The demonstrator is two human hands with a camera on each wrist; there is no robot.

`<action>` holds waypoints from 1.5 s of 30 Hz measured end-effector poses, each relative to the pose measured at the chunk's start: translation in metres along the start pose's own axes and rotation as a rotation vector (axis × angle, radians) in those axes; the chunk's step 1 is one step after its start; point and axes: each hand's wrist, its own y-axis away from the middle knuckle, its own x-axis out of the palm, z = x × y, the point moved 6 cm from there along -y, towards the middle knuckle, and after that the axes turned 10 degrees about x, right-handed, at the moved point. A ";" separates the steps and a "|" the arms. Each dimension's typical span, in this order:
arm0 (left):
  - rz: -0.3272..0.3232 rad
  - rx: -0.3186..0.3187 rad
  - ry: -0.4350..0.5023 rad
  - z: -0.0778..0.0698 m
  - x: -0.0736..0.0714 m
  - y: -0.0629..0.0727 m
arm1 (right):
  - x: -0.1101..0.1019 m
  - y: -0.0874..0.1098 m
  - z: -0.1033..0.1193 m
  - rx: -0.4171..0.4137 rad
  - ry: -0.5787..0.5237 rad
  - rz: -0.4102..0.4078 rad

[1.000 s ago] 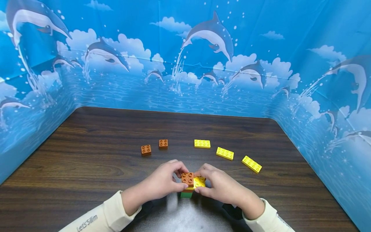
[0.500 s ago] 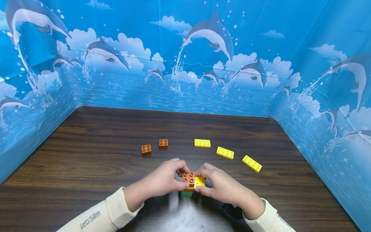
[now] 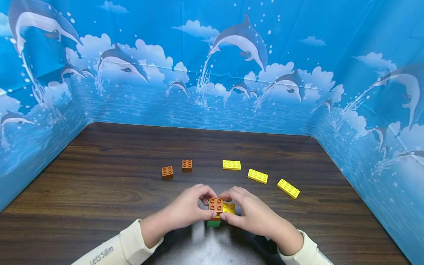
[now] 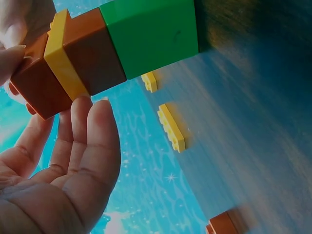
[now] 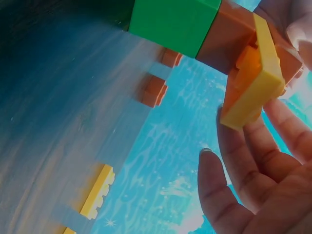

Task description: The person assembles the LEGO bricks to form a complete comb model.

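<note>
A small stack of toy building bricks stands before me. Its base is a green block (image 3: 213, 223), with a brown brick (image 4: 95, 51) on it. Above that lies a flat yellow brick (image 3: 228, 208) that juts out to the right, and a brown studded brick (image 3: 215, 205) tops its left half. My left hand (image 3: 188, 207) pinches this top brown brick between thumb and fingers. From the other side my right hand (image 3: 248, 211) grips the yellow brick front to back, its fingertips close against the top brick. Part of the contact is hidden in the head view.
Two loose brown bricks (image 3: 167, 172) lie farther back on the dark wooden table (image 3: 109, 176), left of centre. Several flat yellow bricks (image 3: 257, 176) lie behind and to the right. A blue dolphin-print curtain (image 3: 212, 99) encloses the table's back and sides.
My right hand's thumb and fingertips have shifted slightly left, toward the top brown brick. My left hand keeps its pinch, and the loose bricks lie as before.
</note>
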 end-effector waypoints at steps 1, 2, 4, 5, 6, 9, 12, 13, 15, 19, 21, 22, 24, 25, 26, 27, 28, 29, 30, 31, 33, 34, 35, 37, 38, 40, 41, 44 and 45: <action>-0.003 0.003 0.006 0.000 0.000 0.001 | 0.000 0.000 0.001 -0.012 -0.006 -0.011; -0.006 0.006 0.014 0.000 0.000 0.001 | 0.000 0.000 0.002 -0.021 -0.009 -0.020; -0.006 0.006 0.047 0.001 0.001 0.003 | 0.001 0.001 0.002 -0.028 -0.013 -0.026; -0.007 0.003 0.067 0.001 0.001 0.003 | 0.002 0.001 0.002 -0.028 -0.014 -0.024; -0.009 0.001 0.083 0.002 0.001 0.004 | 0.002 0.001 0.002 -0.027 -0.015 -0.022; -0.015 -0.004 0.124 0.003 -0.001 0.006 | 0.003 0.000 0.002 -0.016 -0.022 -0.007; -0.020 -0.006 0.127 0.005 -0.002 0.007 | 0.003 -0.001 0.002 -0.016 -0.025 0.001; -0.020 -0.010 0.124 0.005 -0.002 0.008 | 0.002 -0.001 0.002 -0.018 -0.025 0.003; -0.018 -0.013 0.115 0.006 -0.002 0.007 | 0.002 -0.002 0.002 -0.019 -0.021 0.007; -0.013 -0.017 0.106 0.006 -0.003 0.007 | 0.002 -0.003 0.002 -0.017 -0.017 0.018; -0.007 -0.018 0.113 0.006 -0.003 0.006 | 0.001 -0.004 0.002 -0.015 -0.015 0.022; -0.004 -0.018 0.116 0.006 -0.004 0.006 | 0.001 -0.004 0.002 -0.016 -0.014 0.023; 0.005 -0.016 0.120 0.006 -0.004 0.005 | 0.000 -0.005 0.002 -0.018 -0.007 0.024; 0.012 -0.014 0.124 0.005 -0.004 0.005 | 0.000 -0.005 0.002 -0.019 -0.004 0.025; 0.016 -0.013 0.128 0.005 -0.005 0.005 | -0.001 -0.005 0.002 -0.021 0.000 0.025; 0.021 -0.010 0.129 0.004 -0.005 0.005 | -0.001 -0.005 0.003 -0.026 0.005 0.025; 0.026 -0.008 0.132 0.004 -0.005 0.004 | -0.002 -0.006 0.003 -0.029 0.010 0.025; 0.028 -0.006 0.133 0.003 -0.005 0.004 | -0.002 -0.006 0.004 -0.035 0.017 0.025; 0.030 -0.006 0.134 0.003 -0.006 0.004 | -0.003 -0.006 0.004 -0.041 0.024 0.024; 0.032 -0.006 0.136 0.003 -0.006 0.005 | -0.003 -0.006 0.005 -0.047 0.031 0.023; 0.031 -0.005 0.132 0.003 -0.006 0.005 | -0.004 -0.006 0.007 -0.050 0.047 0.027; 0.029 -0.004 0.128 0.003 -0.005 0.005 | -0.004 -0.006 0.007 -0.049 0.052 0.029; 0.027 -0.002 0.123 0.003 -0.005 0.005 | -0.005 -0.006 0.007 -0.045 0.057 0.031; 0.024 0.001 0.109 0.003 -0.004 0.004 | -0.005 -0.006 0.007 -0.032 0.061 0.037; 0.022 0.004 0.104 0.003 -0.004 0.004 | -0.005 -0.006 0.007 -0.023 0.060 0.040; 0.019 0.006 0.097 0.003 -0.003 0.004 | -0.005 -0.005 0.006 -0.008 0.056 0.041; 0.019 0.005 0.097 0.004 -0.002 0.004 | -0.005 -0.005 0.005 -0.002 0.054 0.041; 0.017 0.000 0.102 0.005 -0.001 0.004 | -0.004 -0.003 0.003 0.008 0.037 0.039; 0.016 -0.003 0.108 0.005 -0.001 0.004 | -0.003 -0.003 0.002 0.009 0.030 0.037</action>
